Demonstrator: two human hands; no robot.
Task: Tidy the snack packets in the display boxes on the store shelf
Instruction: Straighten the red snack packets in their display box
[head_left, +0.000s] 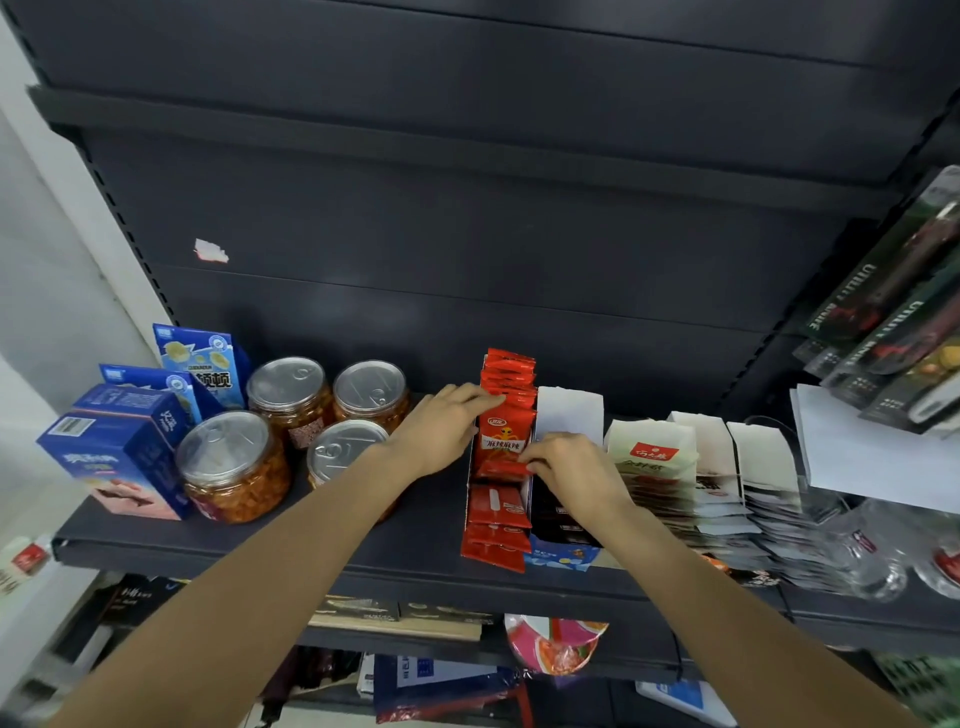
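A narrow display box (540, 558) on the dark shelf (332, 551) holds a row of red snack packets (509, 384). Several stand upright at the back, others lie flat toward the front (493, 540). My left hand (441, 431) reaches in from the left, its fingers touching the upright red packets from the side. My right hand (571, 467) pinches a small red packet (501, 469) low in the box, in front of the upright front packet (503, 434). To the right stand boxes of white snack packets (649, 457).
Clear jars with metal lids (231, 467) and blue cartons (119, 452) stand on the shelf's left. Stacked white and dark packets (753, 514) crowd the right, beside hanging dark packages (904, 312) and white paper (872, 457). A lower shelf (415, 623) holds flat boxes.
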